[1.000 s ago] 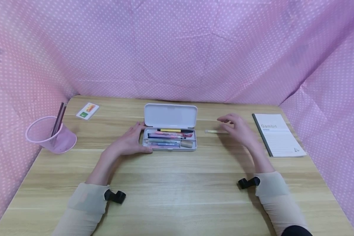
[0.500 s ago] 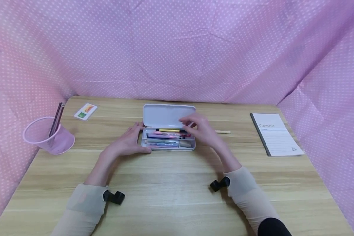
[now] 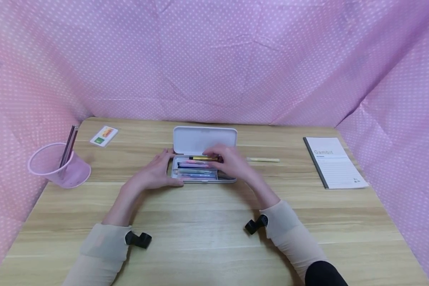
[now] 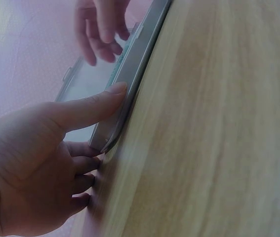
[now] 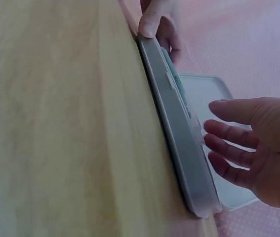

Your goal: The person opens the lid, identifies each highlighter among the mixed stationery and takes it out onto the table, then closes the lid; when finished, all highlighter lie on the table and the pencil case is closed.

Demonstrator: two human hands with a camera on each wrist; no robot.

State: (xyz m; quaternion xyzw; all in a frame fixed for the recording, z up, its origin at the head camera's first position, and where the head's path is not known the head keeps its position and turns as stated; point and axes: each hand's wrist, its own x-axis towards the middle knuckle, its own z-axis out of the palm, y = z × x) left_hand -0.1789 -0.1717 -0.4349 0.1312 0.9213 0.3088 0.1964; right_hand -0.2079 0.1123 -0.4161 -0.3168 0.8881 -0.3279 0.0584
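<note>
A pale pencil case point(image 3: 204, 180) lies on the table with its lid point(image 3: 205, 140) raised at the back. Several pens and a yellow-and-black pen point(image 3: 201, 158) lie inside. My left hand point(image 3: 155, 172) grips the case's left end, its thumb on the front edge and its other fingers around the left side, as the left wrist view also shows. Over the right half of the case is my right hand point(image 3: 230, 163), fingers apart and slightly bent, with nothing between them in the right wrist view point(image 5: 273, 148). It partly hides the pens there.
A pale yellow stick-like pen point(image 3: 263, 159) lies right of the case. At the far right is a white notebook point(image 3: 334, 163). A pink cup point(image 3: 69, 172) with dark sticks point(image 3: 70, 145) stands at the left, near a small printed card point(image 3: 104, 136).
My right hand has moved left from beside the pale yellow pen to over the pens in the case. The pale yellow pen stays on the table. My left hand stays at the case.
</note>
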